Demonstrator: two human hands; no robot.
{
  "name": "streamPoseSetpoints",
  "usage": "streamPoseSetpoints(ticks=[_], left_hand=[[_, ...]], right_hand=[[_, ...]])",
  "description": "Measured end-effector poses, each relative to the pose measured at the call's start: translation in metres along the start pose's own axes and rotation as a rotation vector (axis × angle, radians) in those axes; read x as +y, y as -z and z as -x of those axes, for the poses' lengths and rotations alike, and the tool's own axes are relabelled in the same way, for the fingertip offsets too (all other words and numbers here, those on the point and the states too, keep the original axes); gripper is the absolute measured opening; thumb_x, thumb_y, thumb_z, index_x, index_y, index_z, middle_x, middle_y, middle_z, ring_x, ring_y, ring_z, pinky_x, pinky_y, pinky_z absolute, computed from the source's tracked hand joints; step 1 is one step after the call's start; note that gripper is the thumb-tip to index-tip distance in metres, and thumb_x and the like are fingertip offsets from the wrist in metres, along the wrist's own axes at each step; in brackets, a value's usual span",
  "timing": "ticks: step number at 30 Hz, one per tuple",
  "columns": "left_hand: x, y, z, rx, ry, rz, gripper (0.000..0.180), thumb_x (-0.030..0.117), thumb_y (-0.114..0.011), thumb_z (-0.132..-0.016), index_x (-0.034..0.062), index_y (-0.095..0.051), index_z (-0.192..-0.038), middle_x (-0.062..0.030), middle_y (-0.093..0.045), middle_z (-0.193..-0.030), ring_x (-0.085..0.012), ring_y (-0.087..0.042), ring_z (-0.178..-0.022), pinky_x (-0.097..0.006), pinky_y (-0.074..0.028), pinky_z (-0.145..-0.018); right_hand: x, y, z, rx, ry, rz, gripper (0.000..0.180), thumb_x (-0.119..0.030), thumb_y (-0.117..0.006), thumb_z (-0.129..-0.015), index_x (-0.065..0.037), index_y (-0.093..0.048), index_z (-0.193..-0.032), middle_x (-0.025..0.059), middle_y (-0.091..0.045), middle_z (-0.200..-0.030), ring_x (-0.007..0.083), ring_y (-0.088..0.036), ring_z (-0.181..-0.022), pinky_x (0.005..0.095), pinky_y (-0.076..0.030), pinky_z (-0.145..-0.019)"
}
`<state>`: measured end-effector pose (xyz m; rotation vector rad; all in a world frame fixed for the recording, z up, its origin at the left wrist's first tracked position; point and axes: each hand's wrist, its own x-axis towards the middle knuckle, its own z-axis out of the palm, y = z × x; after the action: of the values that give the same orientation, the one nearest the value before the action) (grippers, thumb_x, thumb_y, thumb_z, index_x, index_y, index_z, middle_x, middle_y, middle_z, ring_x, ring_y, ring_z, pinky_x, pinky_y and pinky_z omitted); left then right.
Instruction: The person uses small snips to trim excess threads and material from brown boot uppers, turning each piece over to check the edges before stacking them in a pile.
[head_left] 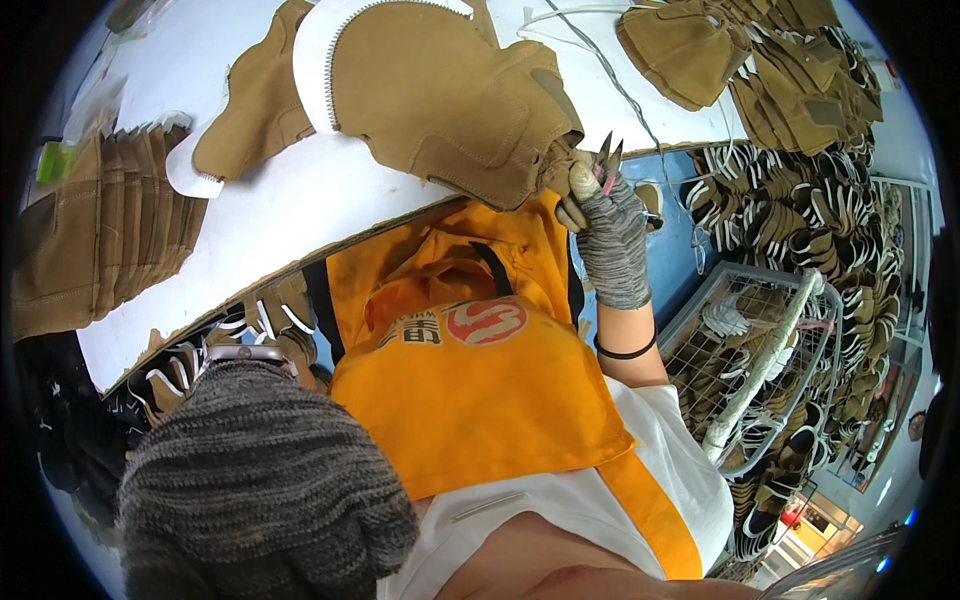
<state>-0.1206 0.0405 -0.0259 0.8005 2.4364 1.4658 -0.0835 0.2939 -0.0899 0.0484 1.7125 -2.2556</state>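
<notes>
My right hand (608,232), in a grey knit glove, grips small pointed thread snips (607,156) with the blades pointing up. The blades sit at the right edge of a large tan suede shoe upper (440,95) with a white zigzag-edged lining, which lies on the white table (300,205) and hangs over its edge. My fingertips also pinch that edge of the upper. My left hand (260,480), also in a grey glove with a watch (245,352) at the wrist, is close to the camera at the lower left, back up. What it holds is hidden.
A stack of tan pieces (95,240) lies at the table's left, and another tan upper (250,110) beside the large one. More uppers are piled at top right (790,70). A wire basket (765,340) and heaps of tan-and-white pieces (800,220) stand on my right. I wear an orange apron (470,390).
</notes>
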Motion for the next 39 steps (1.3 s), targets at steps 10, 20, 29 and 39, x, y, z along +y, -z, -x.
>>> streamPoseSetpoints(ticks=[10, 20, 29, 39], left_hand=[[0.077, -0.048, 0.063, 0.448, -0.152, 0.01, 0.046, 0.034, -0.068, -0.079, 0.0058, -0.055, -0.114, -0.0117, -0.06, -0.099, -0.0273, -0.059, -0.088, -0.037, -0.047, -0.078], [0.024, -0.091, 0.013, 0.507, 0.116, -0.473, 0.032, 0.028, -0.073, -0.076, 0.0013, -0.061, -0.089, -0.0101, -0.058, -0.078, -0.0267, -0.058, -0.072, -0.034, -0.047, -0.066], [-0.024, -0.097, 0.008, 0.589, -0.056, 0.007, 0.025, 0.022, -0.066, -0.082, 0.0002, -0.062, -0.094, -0.0145, -0.063, -0.085, -0.0302, -0.061, -0.081, -0.04, -0.049, -0.073], [-0.048, -0.098, 0.008, 0.552, -0.265, -0.249, 0.039, 0.011, -0.073, -0.071, 0.0112, -0.061, -0.108, -0.0149, -0.058, -0.108, -0.0324, -0.058, -0.097, -0.038, -0.049, -0.083]], right_hand=[[0.01, 0.011, -0.004, -0.009, -0.003, -0.037, 0.018, -0.023, -0.062, -0.09, -0.006, -0.057, -0.087, -0.003, -0.045, -0.064, 0.0064, -0.04, -0.053, 0.022, -0.034, -0.049], [-0.001, 0.002, 0.0, 0.155, 0.416, 0.557, 0.02, -0.019, -0.065, -0.087, -0.002, -0.059, -0.095, 0.0027, -0.054, -0.077, 0.01, -0.051, -0.067, 0.0214, -0.043, -0.063], [-0.021, 0.002, -0.023, -0.018, 0.773, 1.191, 0.019, -0.005, -0.067, -0.071, -0.005, -0.065, -0.09, 0.0078, -0.055, -0.075, 0.0224, -0.057, -0.064, 0.0294, -0.048, -0.058], [0.014, 0.002, -0.041, 0.143, 0.77, 1.345, 0.011, -0.012, -0.064, -0.08, -0.004, -0.064, -0.087, 0.0087, -0.059, -0.08, 0.0236, -0.06, -0.07, 0.034, -0.049, -0.063]])
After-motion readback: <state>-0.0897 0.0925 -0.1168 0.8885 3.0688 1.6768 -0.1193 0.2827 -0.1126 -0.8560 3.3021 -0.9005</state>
